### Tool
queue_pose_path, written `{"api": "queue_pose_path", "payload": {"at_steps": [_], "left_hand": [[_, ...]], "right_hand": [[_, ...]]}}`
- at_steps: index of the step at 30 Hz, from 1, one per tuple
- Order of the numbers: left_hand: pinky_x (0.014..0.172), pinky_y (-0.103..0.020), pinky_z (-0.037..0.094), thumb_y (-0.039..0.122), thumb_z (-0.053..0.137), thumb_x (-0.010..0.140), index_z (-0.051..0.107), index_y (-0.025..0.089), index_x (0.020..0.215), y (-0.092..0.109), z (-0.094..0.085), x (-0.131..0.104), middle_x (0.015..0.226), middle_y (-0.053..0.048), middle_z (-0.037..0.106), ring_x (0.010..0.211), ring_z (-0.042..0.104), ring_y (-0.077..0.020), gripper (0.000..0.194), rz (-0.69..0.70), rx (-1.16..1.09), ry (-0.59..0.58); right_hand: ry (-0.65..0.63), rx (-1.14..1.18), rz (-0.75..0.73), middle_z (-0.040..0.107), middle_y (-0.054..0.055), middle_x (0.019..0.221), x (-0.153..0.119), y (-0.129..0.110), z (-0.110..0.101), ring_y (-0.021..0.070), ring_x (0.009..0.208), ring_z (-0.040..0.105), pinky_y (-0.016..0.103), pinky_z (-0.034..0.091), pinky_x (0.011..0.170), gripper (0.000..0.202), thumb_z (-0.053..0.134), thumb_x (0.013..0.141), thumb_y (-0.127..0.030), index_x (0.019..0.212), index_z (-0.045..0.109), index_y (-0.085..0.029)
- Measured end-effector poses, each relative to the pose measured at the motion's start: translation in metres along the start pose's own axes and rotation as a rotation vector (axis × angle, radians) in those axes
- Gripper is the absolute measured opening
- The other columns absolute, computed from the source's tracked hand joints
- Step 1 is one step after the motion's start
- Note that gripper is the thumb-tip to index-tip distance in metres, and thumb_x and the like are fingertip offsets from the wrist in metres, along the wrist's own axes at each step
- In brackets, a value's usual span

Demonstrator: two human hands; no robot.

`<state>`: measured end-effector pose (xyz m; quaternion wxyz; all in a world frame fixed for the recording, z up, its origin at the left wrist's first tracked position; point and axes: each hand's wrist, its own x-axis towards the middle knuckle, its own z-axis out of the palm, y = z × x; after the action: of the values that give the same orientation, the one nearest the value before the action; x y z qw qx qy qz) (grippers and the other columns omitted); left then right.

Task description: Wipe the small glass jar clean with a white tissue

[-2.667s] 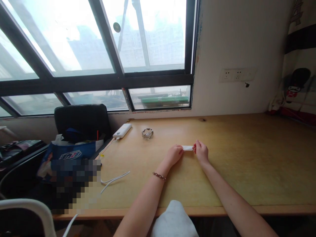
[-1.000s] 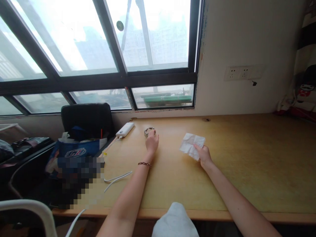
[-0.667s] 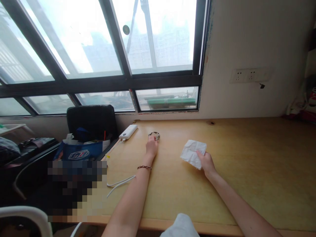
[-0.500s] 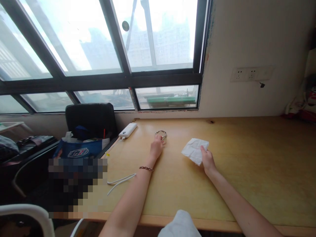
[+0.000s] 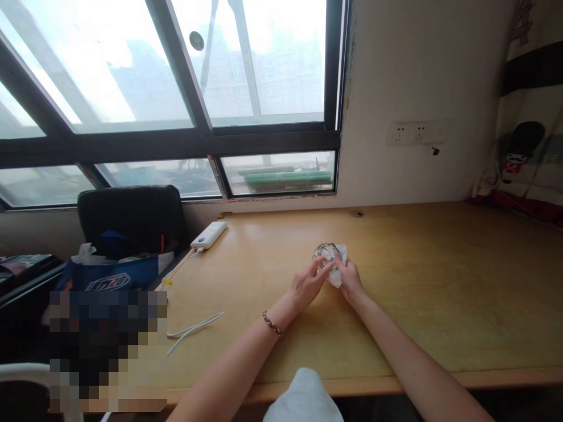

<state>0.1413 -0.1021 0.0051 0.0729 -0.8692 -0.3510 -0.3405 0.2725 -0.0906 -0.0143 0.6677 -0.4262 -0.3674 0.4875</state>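
My right hand is closed on a white tissue, which lies under and around a shiny metal loop. The loop looks like thin curved, banded metal; its exact kind is too small to tell. My left hand, with a braided bracelet on its wrist, meets the right one there, its fingers bent onto the loop and the tissue. Both hands are above the middle of the wooden table. Fingers partly hide the loop.
On the table's left side lie a white power bank with a cable, and a loose white cable. A black chair with a blue bag stands left. Behind are a window and a wall socket; a curtain hangs right.
My left hand has brought the metal loop right, to the tissue in my right hand. The tissue is now bunched against the loop. The view has turned to the right.
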Motion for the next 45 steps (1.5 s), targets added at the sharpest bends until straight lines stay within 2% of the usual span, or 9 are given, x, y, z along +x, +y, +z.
{"api": "queue_pose_path", "payload": {"at_steps": [5, 10, 14, 20, 26, 29, 34, 38, 45], "left_hand": [[0.059, -0.026, 0.048, 0.033, 0.069, 0.058, 0.020, 0.022, 0.127, -0.003, 0.011, 0.001, 0.122, -0.014, 0.034, 0.071, 0.053, -0.0109, 0.085, -0.428, -0.565, 0.135], [0.052, -0.021, 0.045, 0.029, 0.072, 0.053, 0.030, 0.018, 0.118, -0.008, 0.023, 0.000, 0.105, -0.009, 0.050, 0.056, 0.050, -0.0061, 0.079, -0.525, -0.936, 0.050], [0.060, -0.025, 0.047, 0.027, 0.072, 0.054, 0.034, 0.016, 0.113, -0.011, 0.023, -0.001, 0.106, -0.009, 0.049, 0.068, 0.054, -0.0104, 0.071, -0.571, -0.926, 0.146], [0.073, -0.030, 0.047, 0.025, 0.069, 0.057, 0.031, 0.016, 0.114, -0.011, 0.022, -0.002, 0.111, -0.011, 0.045, 0.089, 0.054, -0.0183, 0.070, -0.622, -0.877, 0.246], [0.087, -0.034, 0.039, 0.020, 0.068, 0.057, 0.027, 0.018, 0.119, -0.006, 0.020, -0.002, 0.114, -0.011, 0.043, 0.104, 0.045, -0.0215, 0.074, -0.605, -0.678, 0.263], [0.089, -0.036, 0.036, 0.018, 0.066, 0.057, 0.024, 0.017, 0.121, -0.003, 0.020, -0.002, 0.114, -0.011, 0.042, 0.106, 0.044, -0.0215, 0.077, -0.559, -0.590, 0.237], [0.087, -0.036, 0.038, 0.019, 0.063, 0.060, 0.023, 0.016, 0.121, 0.006, 0.020, -0.003, 0.112, -0.012, 0.042, 0.102, 0.046, -0.0213, 0.073, -0.427, -0.573, 0.153], [0.085, -0.035, 0.040, 0.019, 0.064, 0.060, 0.023, 0.018, 0.121, 0.011, 0.019, -0.004, 0.111, -0.012, 0.043, 0.099, 0.048, -0.0212, 0.074, -0.406, -0.634, 0.132], [0.088, -0.036, 0.037, 0.016, 0.064, 0.059, 0.026, 0.017, 0.121, 0.010, 0.017, -0.005, 0.115, -0.012, 0.041, 0.103, 0.046, -0.0216, 0.072, -0.397, -0.637, 0.152]], "right_hand": [[0.054, -0.270, -0.079, 0.065, 0.009, 0.090, 0.001, -0.006, -0.003, 0.0218, 0.082, 0.059, 0.029, 0.046, 0.071, 0.042, 0.052, 0.069, -0.046, 0.092, 0.060, -0.011], [-0.064, -0.370, -0.160, 0.064, 0.006, 0.093, -0.007, -0.022, -0.003, 0.0211, 0.089, 0.057, 0.028, 0.042, 0.079, 0.046, 0.046, 0.072, -0.052, 0.095, 0.063, -0.015], [-0.087, -0.111, 0.011, 0.066, 0.008, 0.085, -0.005, -0.022, -0.005, 0.0190, 0.083, 0.059, 0.027, 0.044, 0.074, 0.061, 0.026, 0.077, -0.059, 0.092, 0.064, -0.014], [-0.110, -0.037, 0.180, 0.066, 0.006, 0.069, -0.003, -0.010, -0.004, 0.0164, 0.058, 0.058, 0.025, 0.043, 0.053, 0.037, 0.062, 0.061, -0.044, 0.078, 0.066, -0.011], [-0.234, -0.095, 0.201, 0.065, 0.006, 0.066, -0.009, -0.008, -0.001, 0.0157, 0.055, 0.056, 0.025, 0.041, 0.052, 0.037, 0.057, 0.064, -0.045, 0.073, 0.065, -0.011], [-0.195, -0.324, 0.103, 0.065, 0.006, 0.066, -0.009, -0.013, -0.003, 0.0183, 0.060, 0.057, 0.024, 0.040, 0.052, 0.040, 0.054, 0.065, -0.047, 0.076, 0.065, -0.010], [0.047, -0.864, -0.288, 0.066, 0.007, 0.073, -0.016, -0.027, -0.005, 0.0186, 0.065, 0.058, 0.025, 0.039, 0.060, 0.030, 0.050, 0.071, -0.039, 0.082, 0.065, -0.015], [0.141, -0.900, -0.430, 0.065, 0.009, 0.089, -0.019, -0.032, -0.004, 0.0195, 0.074, 0.059, 0.026, 0.040, 0.068, 0.034, 0.045, 0.075, -0.036, 0.098, 0.060, -0.016], [-0.128, -0.700, 0.043, 0.064, 0.005, 0.061, -0.003, -0.015, -0.011, 0.0192, 0.059, 0.057, 0.023, 0.038, 0.050, 0.031, 0.055, 0.064, -0.039, 0.069, 0.065, -0.010]]}}
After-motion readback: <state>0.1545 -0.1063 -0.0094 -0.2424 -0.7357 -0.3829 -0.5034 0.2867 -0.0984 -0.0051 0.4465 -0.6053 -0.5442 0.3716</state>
